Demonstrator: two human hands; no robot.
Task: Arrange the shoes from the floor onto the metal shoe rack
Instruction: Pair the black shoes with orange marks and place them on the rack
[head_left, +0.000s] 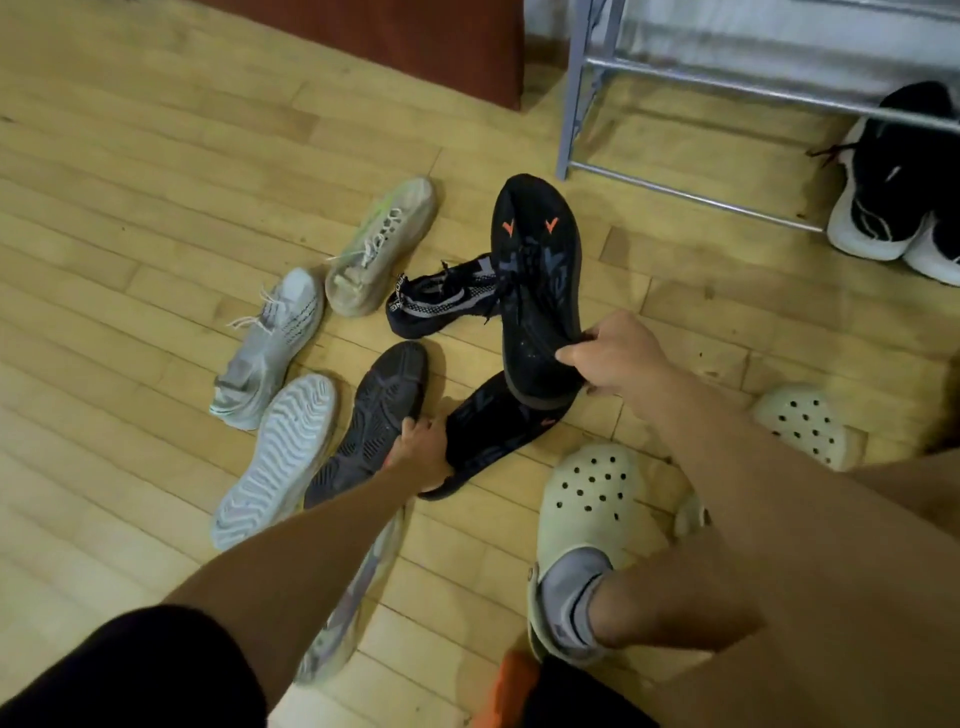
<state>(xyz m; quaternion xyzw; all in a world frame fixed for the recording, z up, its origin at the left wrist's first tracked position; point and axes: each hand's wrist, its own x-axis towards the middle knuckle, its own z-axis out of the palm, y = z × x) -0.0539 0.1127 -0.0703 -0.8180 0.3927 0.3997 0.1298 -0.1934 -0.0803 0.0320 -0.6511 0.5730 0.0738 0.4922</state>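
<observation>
My right hand grips the heel of a black shoe with orange marks and holds it off the floor, sole towards me. Its mate, the second black shoe, lies on the wooden floor below it. My left hand is closed on that shoe's heel end, right beside a dark-soled shoe that lies overturned. The metal shoe rack stands at the upper right, and the shelf bars I can see on it are bare.
More shoes lie on the floor: a beige sneaker, a grey-white sneaker, a white-soled shoe turned over, a black knit shoe, and one under my left arm. Black-and-white sneakers sit under the rack. I am wearing pale clogs.
</observation>
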